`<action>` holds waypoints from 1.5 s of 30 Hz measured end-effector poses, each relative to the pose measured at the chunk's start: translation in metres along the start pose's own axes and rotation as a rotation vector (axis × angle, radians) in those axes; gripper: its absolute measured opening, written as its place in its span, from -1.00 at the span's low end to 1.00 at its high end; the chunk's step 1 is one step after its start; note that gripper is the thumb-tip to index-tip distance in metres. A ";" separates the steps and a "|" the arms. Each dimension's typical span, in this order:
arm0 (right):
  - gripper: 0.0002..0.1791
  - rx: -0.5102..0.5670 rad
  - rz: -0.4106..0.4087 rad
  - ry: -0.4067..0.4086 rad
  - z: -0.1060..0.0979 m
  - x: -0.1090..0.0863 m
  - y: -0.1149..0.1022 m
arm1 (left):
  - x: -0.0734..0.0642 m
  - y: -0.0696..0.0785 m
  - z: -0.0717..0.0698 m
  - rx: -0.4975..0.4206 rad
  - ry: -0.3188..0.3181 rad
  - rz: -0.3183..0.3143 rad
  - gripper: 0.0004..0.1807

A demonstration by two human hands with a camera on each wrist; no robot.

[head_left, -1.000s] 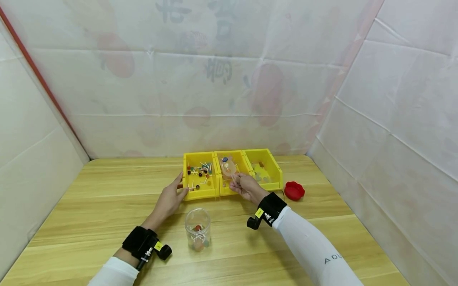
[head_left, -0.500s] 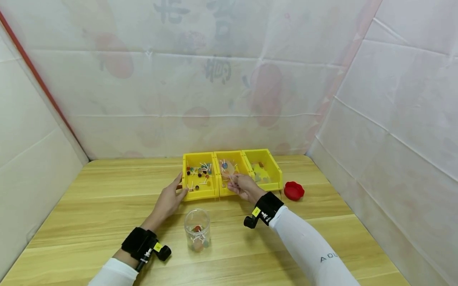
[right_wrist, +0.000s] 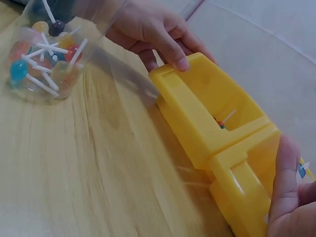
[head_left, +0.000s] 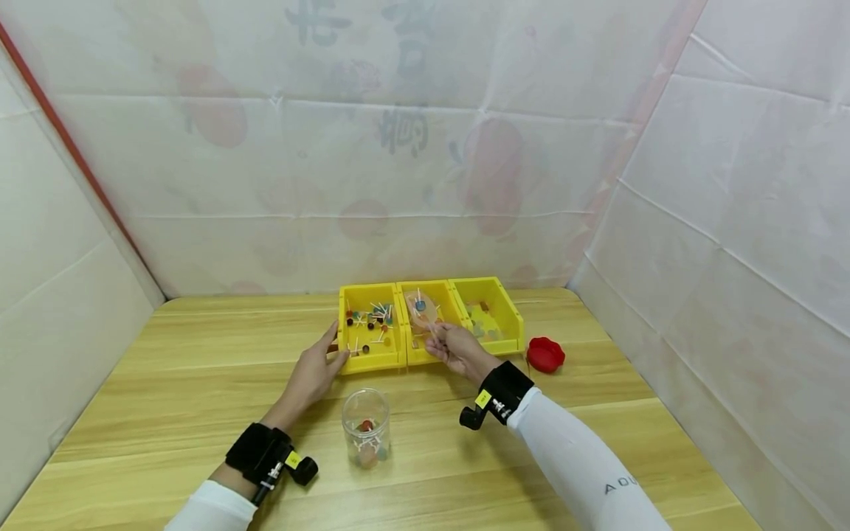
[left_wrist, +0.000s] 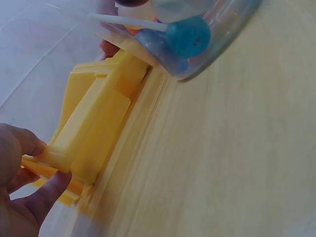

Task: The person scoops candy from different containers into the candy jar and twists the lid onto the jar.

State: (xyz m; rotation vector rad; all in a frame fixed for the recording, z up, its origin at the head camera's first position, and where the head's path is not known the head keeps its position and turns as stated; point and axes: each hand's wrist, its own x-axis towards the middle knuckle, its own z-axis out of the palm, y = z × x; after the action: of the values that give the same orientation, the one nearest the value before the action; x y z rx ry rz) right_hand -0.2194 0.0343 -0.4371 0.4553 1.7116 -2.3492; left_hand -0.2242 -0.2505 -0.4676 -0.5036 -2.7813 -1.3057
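My left hand [head_left: 317, 369] grips the front left corner of the left yellow bin [head_left: 373, 361], with thumb and fingers on either side of its wall in the left wrist view. Small lollipops [head_left: 380, 313] lie scattered in that bin. Over the middle yellow bin [head_left: 421, 359], my right hand [head_left: 458, 350] pinches the handle of a clear, spoon-like scoop [head_left: 429, 316]. A blue lollipop [head_left: 420, 304] sits in the scoop's bowl, its white stick pointing up. In the right wrist view the scoop is mostly hidden by the hand.
Nearer the person stands an open clear jar [head_left: 348, 424] with several lollipops inside. The right yellow bin [head_left: 516, 324] holds pale pieces. A red scalloped lid [head_left: 546, 355] lies to its right. White printed sheets [head_left: 319, 251] wall the table on three sides.
The blue lollipop in the scoop has turned so that its stick now points up. My right hand dipped slightly left and came back. The left hand stays at the bin's corner.
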 end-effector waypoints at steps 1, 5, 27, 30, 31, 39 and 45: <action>-0.50 0.000 -0.003 -0.001 0.000 -0.001 0.000 | 0.000 0.000 0.000 0.000 0.001 0.002 -0.22; -0.57 -0.026 -0.014 0.002 -0.002 -0.004 -0.001 | 0.000 0.001 -0.001 -0.006 -0.001 0.002 -0.22; -0.62 -0.088 -0.076 0.018 -0.007 -0.019 -0.004 | 0.001 -0.006 -0.006 0.016 0.008 -0.010 -0.26; -0.60 -0.093 -0.095 0.012 -0.008 -0.020 -0.004 | 0.001 -0.007 -0.007 0.017 0.017 -0.009 -0.27; -0.60 -0.096 -0.102 0.009 -0.008 -0.021 -0.004 | 0.002 -0.007 -0.007 0.016 0.018 -0.010 -0.27; -0.60 -0.066 -0.136 -0.003 -0.014 -0.026 -0.004 | 0.001 -0.008 -0.008 0.018 0.016 -0.014 -0.27; -0.61 -0.063 -0.154 0.005 -0.021 -0.028 -0.004 | 0.003 -0.008 -0.009 -0.010 0.020 -0.013 -0.27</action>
State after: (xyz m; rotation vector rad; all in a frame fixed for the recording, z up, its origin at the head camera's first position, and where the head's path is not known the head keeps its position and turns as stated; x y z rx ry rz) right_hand -0.1919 0.0543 -0.4295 0.3305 1.8797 -2.3903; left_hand -0.2303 -0.2616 -0.4672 -0.4708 -2.7678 -1.3208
